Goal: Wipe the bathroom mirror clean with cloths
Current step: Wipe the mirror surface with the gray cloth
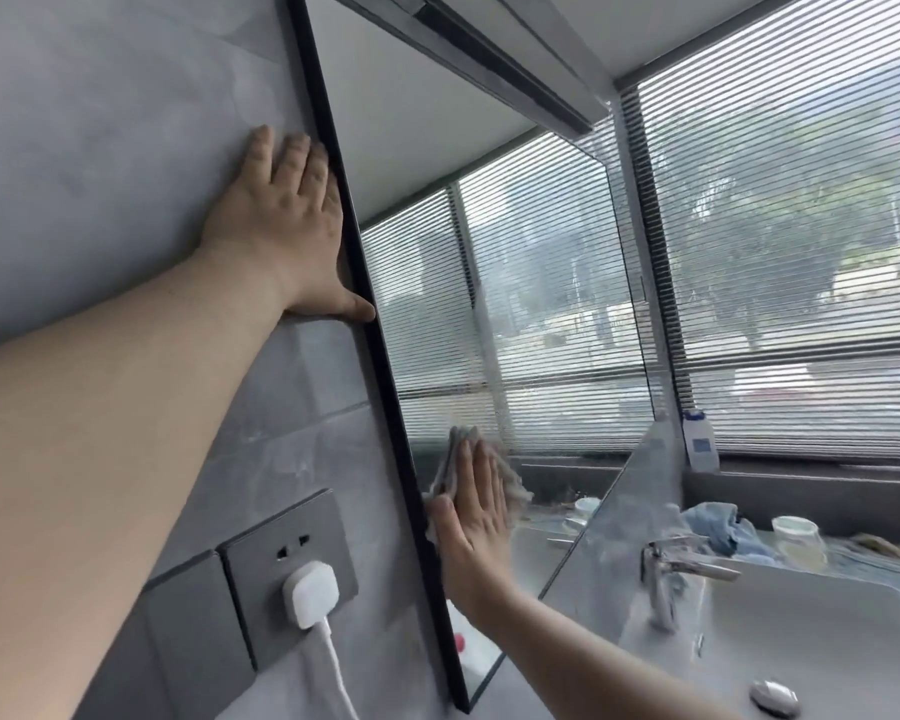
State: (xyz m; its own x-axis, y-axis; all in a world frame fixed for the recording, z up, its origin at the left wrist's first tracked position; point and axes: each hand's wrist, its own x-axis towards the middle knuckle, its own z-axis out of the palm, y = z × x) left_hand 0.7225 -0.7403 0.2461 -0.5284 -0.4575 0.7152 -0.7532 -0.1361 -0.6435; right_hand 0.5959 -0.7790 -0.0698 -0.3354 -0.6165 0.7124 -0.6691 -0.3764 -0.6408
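Note:
The black-framed bathroom mirror (515,252) hangs on a grey tiled wall and reflects slatted window blinds. My left hand (287,226) lies flat on the wall beside the mirror's left frame, fingers straight, thumb touching the frame. My right hand (476,517) presses a grey cloth (455,459) flat against the lower left of the glass, fingers straight. The cloth shows above and around my fingers; part of it is hidden under my palm. A hazy streak runs up the glass above the cloth.
A grey wall socket (287,563) with a white plug (310,592) and cable sits left of the mirror. Below right are a white sink (801,631) with a chrome tap (668,569), a blue cloth (718,527), a clear cup (798,537) and a white bottle (700,444) by the window.

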